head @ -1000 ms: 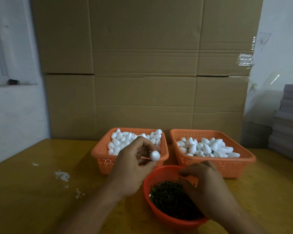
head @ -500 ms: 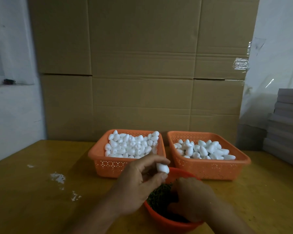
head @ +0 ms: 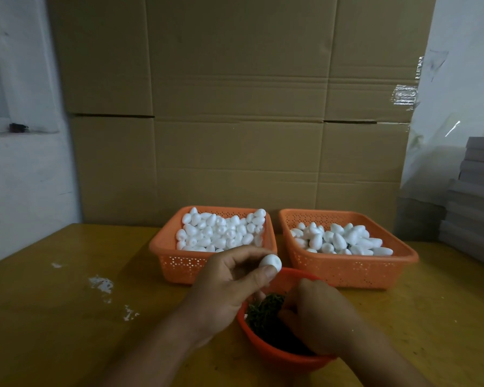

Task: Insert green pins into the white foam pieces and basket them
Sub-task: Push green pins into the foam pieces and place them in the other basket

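Left hand [head: 224,286] has drifted up and slightly right since half a second ago, foam piece [head: 270,262] pinched between thumb and fingertips above the bowl's [head: 266,351] far rim. Right hand [head: 316,317] stays in the bowl, fingers curled into the green pins [head: 264,310]; can't tell if one's picked. Best approach: isolate a single pin, push it straight in. Likely goes into the right basket [head: 347,272]; left basket [head: 179,261] holds blanks.

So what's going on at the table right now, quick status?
Left hand pinches one white foam piece above the round bowl. Right hand down among the green pins; its fingers hidden. Nothing in the way.
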`<state>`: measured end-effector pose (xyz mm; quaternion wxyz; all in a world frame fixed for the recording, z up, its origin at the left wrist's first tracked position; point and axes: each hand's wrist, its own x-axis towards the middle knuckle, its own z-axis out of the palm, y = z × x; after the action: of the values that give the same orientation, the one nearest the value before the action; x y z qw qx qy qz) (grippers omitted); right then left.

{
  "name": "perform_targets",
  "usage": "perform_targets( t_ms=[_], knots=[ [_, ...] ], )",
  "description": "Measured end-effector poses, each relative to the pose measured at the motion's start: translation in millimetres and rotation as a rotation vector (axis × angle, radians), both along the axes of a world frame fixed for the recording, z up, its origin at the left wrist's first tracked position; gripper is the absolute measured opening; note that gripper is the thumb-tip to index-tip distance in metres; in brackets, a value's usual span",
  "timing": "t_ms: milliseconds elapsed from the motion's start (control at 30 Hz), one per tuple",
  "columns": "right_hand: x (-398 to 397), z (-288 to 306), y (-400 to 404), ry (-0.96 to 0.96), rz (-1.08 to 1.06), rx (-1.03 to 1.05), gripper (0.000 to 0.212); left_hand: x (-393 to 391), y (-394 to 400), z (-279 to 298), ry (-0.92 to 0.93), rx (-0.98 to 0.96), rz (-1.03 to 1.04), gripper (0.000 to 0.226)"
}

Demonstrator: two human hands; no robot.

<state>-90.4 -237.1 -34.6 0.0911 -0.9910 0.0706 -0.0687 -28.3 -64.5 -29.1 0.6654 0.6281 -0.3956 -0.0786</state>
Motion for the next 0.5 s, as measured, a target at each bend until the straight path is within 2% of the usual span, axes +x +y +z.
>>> perform_targets(
  t_ms=[100,233,400,500],
  knots=[
    [-3.0,2.2,0.6,-0.137,-0.009,0.049,0.031,-0.5,-0.1,-0.6,0.072,-0.045,-0.023,0.031],
    [-9.9,9.5,0.6,-0.351,0.082,0.222,0.029,-3.1,-0.7,2.0,0.164,-0.085,-0.031,0.015],
    [-23.4,15.4,1.6,-0.508,0.099,0.594,0.025,-4.9,-2.0,3.1,0.227,-0.11,0.003,0.02],
    [-28.8,19.7,3.9,-0.562,0.111,0.927,0.026,-4.6,-2.6,1.9,0.273,-0.125,0.04,0.027]
  ],
)
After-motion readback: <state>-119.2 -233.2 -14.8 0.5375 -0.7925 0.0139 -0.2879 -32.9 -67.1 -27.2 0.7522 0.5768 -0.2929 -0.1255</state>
